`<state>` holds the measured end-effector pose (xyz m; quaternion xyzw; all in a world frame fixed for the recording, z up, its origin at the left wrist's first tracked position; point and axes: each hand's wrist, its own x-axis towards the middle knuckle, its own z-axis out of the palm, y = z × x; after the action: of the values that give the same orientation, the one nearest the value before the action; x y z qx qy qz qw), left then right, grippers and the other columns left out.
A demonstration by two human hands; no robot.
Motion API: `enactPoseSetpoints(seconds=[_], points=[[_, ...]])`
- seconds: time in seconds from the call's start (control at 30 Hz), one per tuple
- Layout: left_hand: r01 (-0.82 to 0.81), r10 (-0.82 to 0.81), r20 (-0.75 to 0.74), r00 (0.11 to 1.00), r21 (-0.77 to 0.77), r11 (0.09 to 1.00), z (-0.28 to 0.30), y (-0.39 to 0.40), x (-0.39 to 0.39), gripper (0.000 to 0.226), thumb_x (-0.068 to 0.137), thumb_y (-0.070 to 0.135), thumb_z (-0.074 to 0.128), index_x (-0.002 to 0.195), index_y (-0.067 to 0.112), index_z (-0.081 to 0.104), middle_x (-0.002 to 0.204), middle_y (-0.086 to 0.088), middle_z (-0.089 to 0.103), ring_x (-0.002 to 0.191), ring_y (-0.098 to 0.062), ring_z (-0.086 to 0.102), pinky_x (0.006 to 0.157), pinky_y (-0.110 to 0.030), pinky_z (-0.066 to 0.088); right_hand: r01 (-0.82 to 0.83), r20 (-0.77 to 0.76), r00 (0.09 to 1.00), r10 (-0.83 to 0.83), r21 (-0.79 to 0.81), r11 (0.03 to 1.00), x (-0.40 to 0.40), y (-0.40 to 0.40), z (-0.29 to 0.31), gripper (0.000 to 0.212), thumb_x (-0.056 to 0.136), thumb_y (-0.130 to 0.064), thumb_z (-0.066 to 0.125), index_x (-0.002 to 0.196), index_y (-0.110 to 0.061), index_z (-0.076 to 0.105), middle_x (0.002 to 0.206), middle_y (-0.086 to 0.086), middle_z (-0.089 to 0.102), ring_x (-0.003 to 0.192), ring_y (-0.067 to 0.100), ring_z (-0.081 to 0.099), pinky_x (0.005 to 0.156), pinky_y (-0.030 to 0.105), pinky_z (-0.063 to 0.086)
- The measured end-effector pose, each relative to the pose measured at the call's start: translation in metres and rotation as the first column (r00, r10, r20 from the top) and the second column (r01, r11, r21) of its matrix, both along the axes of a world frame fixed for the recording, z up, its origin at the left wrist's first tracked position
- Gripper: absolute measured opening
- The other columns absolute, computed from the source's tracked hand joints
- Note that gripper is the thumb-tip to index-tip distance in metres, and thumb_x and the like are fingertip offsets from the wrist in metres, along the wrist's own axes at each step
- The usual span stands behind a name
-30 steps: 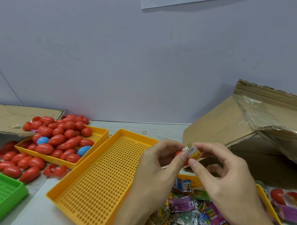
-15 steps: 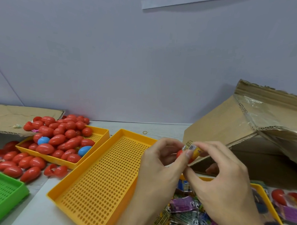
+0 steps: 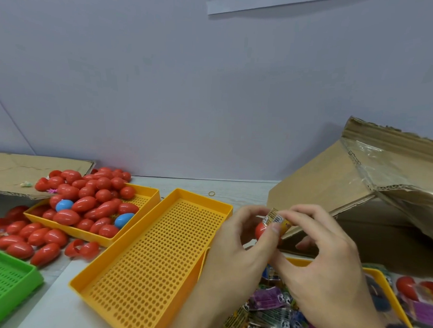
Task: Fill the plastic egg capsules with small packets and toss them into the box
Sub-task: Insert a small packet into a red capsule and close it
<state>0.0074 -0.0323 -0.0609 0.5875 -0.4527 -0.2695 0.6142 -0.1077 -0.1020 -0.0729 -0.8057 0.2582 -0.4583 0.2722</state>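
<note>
Red egg capsule sits gripped in the left hand, while the right hand pinches a small packet against its opening, before the cardboard box.

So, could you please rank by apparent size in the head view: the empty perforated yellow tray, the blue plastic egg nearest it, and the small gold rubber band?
1. Empty perforated yellow tray, though nearness inflates it.
2. Blue plastic egg.
3. Gold rubber band, smallest.

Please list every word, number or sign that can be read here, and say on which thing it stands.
"6+" on a dark packet in the packet tray.
"6" on the purple packet, its mark partly hidden.
Barcode on the held packet: digits too small to read.
Other packet print: blurred.
</note>
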Motion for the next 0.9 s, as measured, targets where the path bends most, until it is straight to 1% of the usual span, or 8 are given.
enactPoseSetpoints(seconds=[0.17, 0.2, 0.33, 0.4, 0.57, 0.7, 0.8, 0.9], points=[[0.02, -0.019, 0.03, 0.999, -0.024, 1.0, 0.0013, -0.0011, 0.0007, 0.009, 0.093, 0.019, 0.066, 0.099, 0.018, 0.072, 0.087, -0.001, 0.073, 0.083, -0.015, 0.07, 0.072, -0.024, 0.056, -0.016, 0.006, 1.0, 0.016, 0.008, 1.0, 0.0, -0.0008, -0.0021, 0.051, 0.064, -0.016, 0.086, 0.107, -0.035, 0.064, 0.111, -0.028, 0.051, 0.095, -0.012, 0.052, 0.077, 0.001, 0.04], [0.023, -0.023, 0.027, 0.999, -0.017, 1.0, 0.0012, -0.0008, 0.0015, 0.008, 0.093, 0.019, 0.066, 0.099, 0.018, 0.073, 0.087, 0.0, 0.074, 0.083, -0.015, 0.071, 0.073, -0.026, 0.057, -0.019, 0.003, 1.0, 0.019, 0.006, 1.0, 0.0001, -0.0008, -0.0021, 0.051, 0.064, -0.017, 0.085, 0.106, -0.036, 0.063, 0.111, -0.029, 0.05, 0.095, -0.013, 0.051, 0.078, 0.001, 0.04], [0.019, -0.02, 0.038, 0.999, 0.024, 1.0, 0.001, 0.0006, 0.0028, 0.008, 0.093, 0.022, 0.068, 0.098, 0.019, 0.073, 0.09, -0.007, 0.074, 0.085, -0.025, 0.071, 0.08, -0.049, 0.057, -0.012, 0.0, 1.0, 0.012, 0.001, 1.0, -0.0011, -0.0027, -0.0037, 0.046, 0.066, -0.017, 0.085, 0.107, -0.029, 0.07, 0.109, -0.029, 0.051, 0.093, -0.012, 0.051, 0.075, 0.001, 0.04], [0.017, -0.018, 0.039, 0.999, 0.034, 0.999, 0.0003, 0.0009, 0.0028, 0.009, 0.092, 0.023, 0.068, 0.098, 0.018, 0.073, 0.089, -0.011, 0.073, 0.085, -0.03, 0.07, 0.078, -0.053, 0.055, -0.012, 0.001, 1.0, 0.012, 0.003, 1.0, -0.0018, -0.0035, -0.0039, 0.046, 0.067, -0.018, 0.084, 0.109, -0.029, 0.071, 0.111, -0.028, 0.051, 0.094, -0.012, 0.051, 0.077, 0.001, 0.041], [0.01, -0.011, 0.029, 1.0, 0.027, 1.0, 0.0005, 0.0009, 0.0025, 0.011, 0.092, 0.024, 0.068, 0.101, 0.02, 0.073, 0.093, -0.01, 0.073, 0.088, -0.028, 0.07, 0.081, -0.052, 0.055, -0.031, 0.007, 1.0, 0.031, 0.001, 1.0, -0.0019, -0.0033, -0.0024, 0.045, 0.068, -0.019, 0.083, 0.107, -0.036, 0.068, 0.11, -0.029, 0.051, 0.095, -0.012, 0.051, 0.078, 0.001, 0.04], [0.01, -0.011, 0.032, 0.999, 0.014, 1.0, -0.0003, 0.0005, 0.0027, 0.016, 0.093, 0.028, 0.065, 0.104, 0.021, 0.074, 0.094, -0.004, 0.075, 0.09, -0.017, 0.071, 0.083, -0.041, 0.058, -0.028, 0.022, 0.999, 0.028, 0.009, 1.0, -0.0025, -0.003, -0.0027, 0.046, 0.068, -0.022, 0.083, 0.108, -0.037, 0.068, 0.106, -0.029, 0.053, 0.092, -0.011, 0.053, 0.073, 0.0, 0.04], [0.019, -0.019, 0.017, 1.0, 0.038, 0.999, -0.0016, 0.0006, 0.0048, 0.014, 0.095, 0.025, 0.063, 0.099, 0.018, 0.075, 0.088, -0.001, 0.076, 0.083, -0.013, 0.072, 0.077, -0.035, 0.06, -0.054, 0.029, 0.998, 0.053, 0.056, 0.997, -0.0024, -0.0038, -0.0052, 0.059, 0.068, -0.019, 0.084, 0.115, -0.047, 0.062, 0.109, -0.029, 0.057, 0.088, -0.003, 0.059, 0.068, 0.009, 0.049], [0.04, -0.039, -0.014, 0.999, 0.069, 0.997, -0.0011, 0.0011, 0.0069, 0.016, 0.095, 0.026, 0.062, 0.096, 0.016, 0.075, 0.083, -0.003, 0.075, 0.079, -0.016, 0.071, 0.078, -0.042, 0.061, -0.065, 0.016, 0.998, 0.064, 0.089, 0.994, -0.0018, -0.0042, -0.0075, 0.068, 0.07, -0.015, 0.084, 0.118, -0.054, 0.056, 0.111, -0.028, 0.059, 0.083, 0.004, 0.065, 0.066, 0.021, 0.057]])
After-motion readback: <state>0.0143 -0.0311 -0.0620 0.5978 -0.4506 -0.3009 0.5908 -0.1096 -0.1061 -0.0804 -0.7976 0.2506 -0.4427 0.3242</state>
